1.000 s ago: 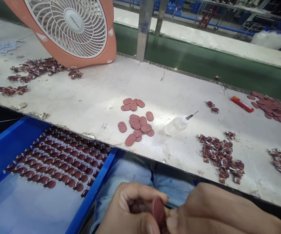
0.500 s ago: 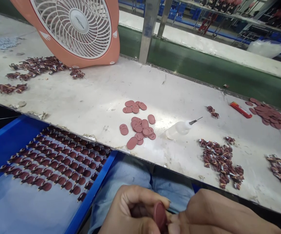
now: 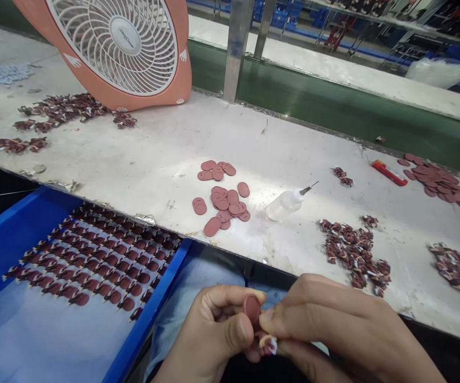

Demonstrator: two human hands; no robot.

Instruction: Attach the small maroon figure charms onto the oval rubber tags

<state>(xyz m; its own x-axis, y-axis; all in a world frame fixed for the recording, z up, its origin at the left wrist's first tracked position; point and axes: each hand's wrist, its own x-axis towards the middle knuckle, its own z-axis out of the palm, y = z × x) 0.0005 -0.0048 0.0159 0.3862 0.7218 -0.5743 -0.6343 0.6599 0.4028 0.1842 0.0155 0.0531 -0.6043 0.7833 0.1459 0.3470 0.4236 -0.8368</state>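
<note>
My left hand [image 3: 209,335] is closed, pinching a dark red oval disc [image 3: 251,309] between thumb and fingers in front of my lap. Close against it, my right hand [image 3: 333,324] is closed too, its thumb and fingertips at the disc's right edge and on a small dark red ribbon bow [image 3: 267,344] with a tan band and a white bit. The bow sits just below the disc; their exact contact is hidden by the fingers. On the table beyond lie loose oval discs [image 3: 225,202], some with small holes, beside a clear needle-tipped bottle [image 3: 285,205].
A blue tray [image 3: 150,319] at the left holds rows of discs with bows. More bows [image 3: 351,250] and discs [image 3: 441,181] are piled at the right, near a red-orange tube-like item [image 3: 389,173]. An orange fan [image 3: 150,101] stands behind bow heaps [image 3: 66,109].
Both hands have risen a little in view. The disc now faces up more, and the bow beneath it has come into sight. The table things lie as before.
</note>
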